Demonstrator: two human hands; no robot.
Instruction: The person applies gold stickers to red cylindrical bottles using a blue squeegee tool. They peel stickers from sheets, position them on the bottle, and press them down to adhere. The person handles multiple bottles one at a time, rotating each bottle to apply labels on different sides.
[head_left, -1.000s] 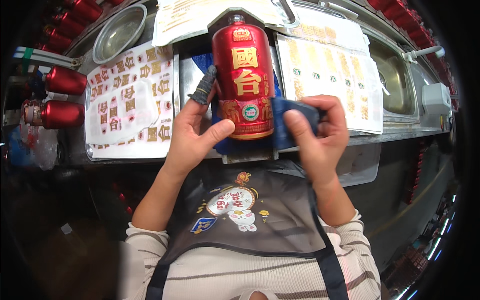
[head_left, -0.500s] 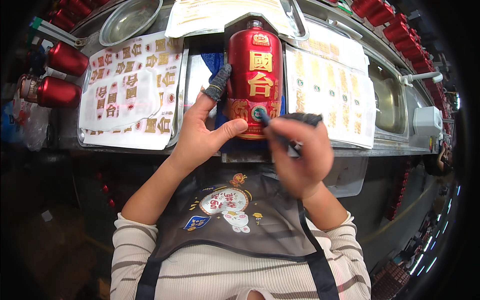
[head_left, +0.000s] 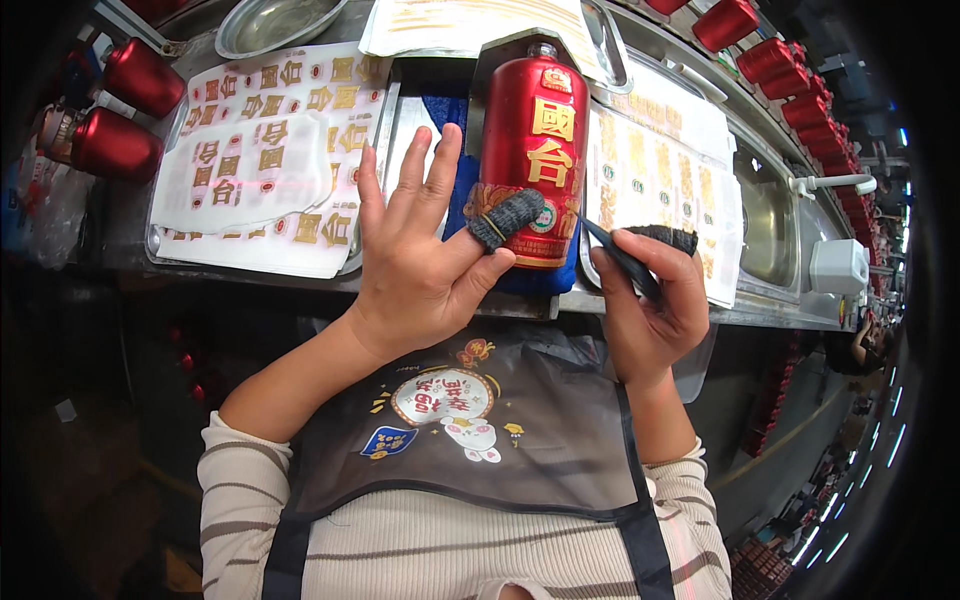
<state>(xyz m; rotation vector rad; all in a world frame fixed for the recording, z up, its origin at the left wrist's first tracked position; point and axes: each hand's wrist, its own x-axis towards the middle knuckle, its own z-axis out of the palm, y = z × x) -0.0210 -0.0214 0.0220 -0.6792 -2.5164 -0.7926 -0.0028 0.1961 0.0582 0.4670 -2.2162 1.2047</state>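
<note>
A red bottle (head_left: 548, 110) with raised gold characters lies face up on a blue cloth (head_left: 462, 180), its neck pointing away from me. Across its lower part runs a gold and red decorated band with a small round green emblem. My left hand (head_left: 415, 265) has its fingers spread; the index finger, in a grey knitted finger cover (head_left: 507, 220), rests on that band beside the emblem. In my right hand (head_left: 655, 300) are dark tweezers (head_left: 630, 262), pinched between thumb and fingers, their tip close to the band's right end. A dark cover wraps one right finger.
Left of the bottle, a metal tray (head_left: 155, 235) bears sheets of gold character stickers (head_left: 270, 150). More sticker sheets (head_left: 655, 200) lie at right, beside a sink (head_left: 770, 215) with a white tap. Red bottles (head_left: 118, 145) lie at far left. A metal bowl (head_left: 280, 22) stands behind.
My left hand has left the bottle's left side, and its covered index finger now lies on the lower band. The right hand with the tweezers has drawn back rightward from the emblem.
</note>
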